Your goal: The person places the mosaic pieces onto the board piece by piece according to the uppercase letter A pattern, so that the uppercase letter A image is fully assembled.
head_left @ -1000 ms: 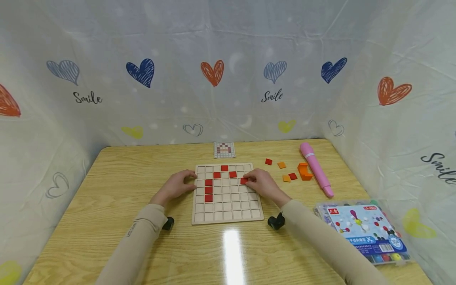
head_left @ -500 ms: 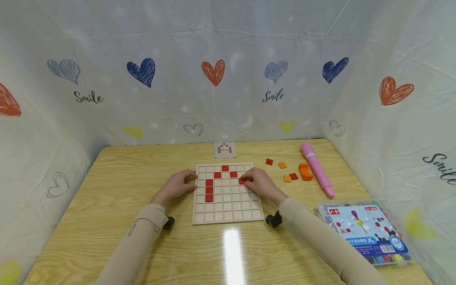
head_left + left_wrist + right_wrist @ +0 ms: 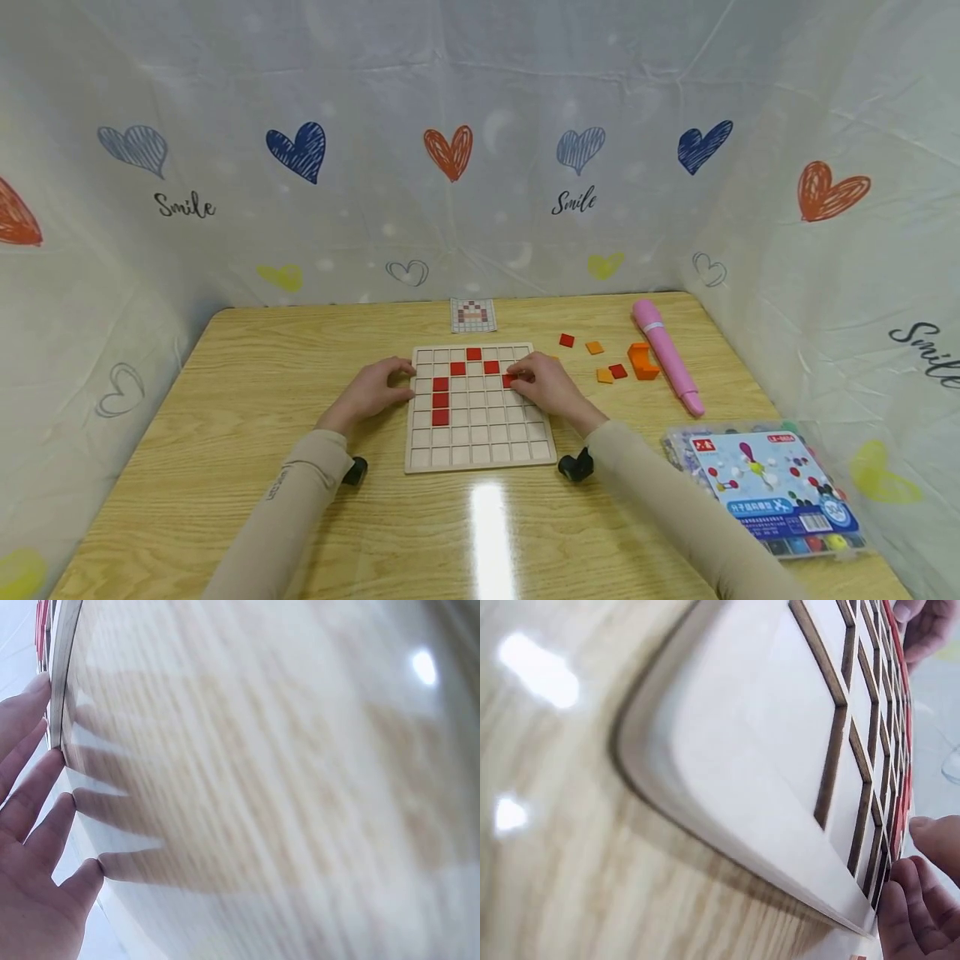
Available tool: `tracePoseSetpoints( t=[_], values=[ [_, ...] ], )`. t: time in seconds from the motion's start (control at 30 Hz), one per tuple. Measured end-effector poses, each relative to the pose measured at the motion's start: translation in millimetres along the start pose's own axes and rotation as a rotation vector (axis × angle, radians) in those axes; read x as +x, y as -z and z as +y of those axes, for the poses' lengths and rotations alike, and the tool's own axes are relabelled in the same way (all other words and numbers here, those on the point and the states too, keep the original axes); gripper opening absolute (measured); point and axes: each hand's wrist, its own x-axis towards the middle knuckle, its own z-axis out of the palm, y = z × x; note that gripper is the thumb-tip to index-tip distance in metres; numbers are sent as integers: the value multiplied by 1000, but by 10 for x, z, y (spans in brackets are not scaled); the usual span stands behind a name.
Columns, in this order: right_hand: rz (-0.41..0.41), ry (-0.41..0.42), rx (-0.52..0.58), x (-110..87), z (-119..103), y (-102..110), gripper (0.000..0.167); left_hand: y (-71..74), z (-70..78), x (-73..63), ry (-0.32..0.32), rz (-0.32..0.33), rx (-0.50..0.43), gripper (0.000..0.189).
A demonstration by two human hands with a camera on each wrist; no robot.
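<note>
A square wooden grid board [image 3: 480, 457] lies on the table with several red square tiles [image 3: 440, 400] set in its cells. My right hand [image 3: 552, 385] reaches over the board's right side and pinches a red tile [image 3: 507, 381] at a cell, partly covering it. At the left edge of the board, my left hand [image 3: 371, 389] rests its fingertips on the rim, fingers spread and relaxed. The left wrist view shows its fingers [image 3: 39, 799] along that edge. Curled fingers and thumb of the right hand [image 3: 919, 907] show by the grid in the right wrist view.
A printed pattern card [image 3: 473, 316] lies behind the board. Loose red [image 3: 567, 341] and orange tiles [image 3: 594, 347], an orange U-shaped piece [image 3: 642, 362] and a pink stick-shaped object [image 3: 667, 354] are at the right. A molecule-model box [image 3: 765, 487] sits nearer on that side.
My right hand has shifted slightly left with the red tile, mostly in the first half second. My left hand stays at the board's edge.
</note>
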Motion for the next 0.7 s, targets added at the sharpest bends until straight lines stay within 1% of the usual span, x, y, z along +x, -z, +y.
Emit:
tracePoseSetpoints(
  t=[0.07,0.13,0.3,0.4,0.5,0.6,0.7],
  values=[
    [28,-9,38,-40,-1,13,25,-2,-2,3,-1,0,0,34],
    [57,-38,89,-93,6,36,28,-5,-7,7,-3,-1,1,34],
    [123,-148,222,-237,91,125,34,-12,-2,16,5,0,-4,34],
    [156,-205,277,-311,176,183,37,-15,4,21,8,-1,-9,34],
    [169,-260,298,-372,258,240,40,-16,7,22,6,-2,-7,34],
    [176,-301,286,-411,332,293,44,-9,10,16,10,-2,-3,34],
    [189,-332,273,-427,389,342,48,-3,2,8,0,-4,4,34]
  ],
)
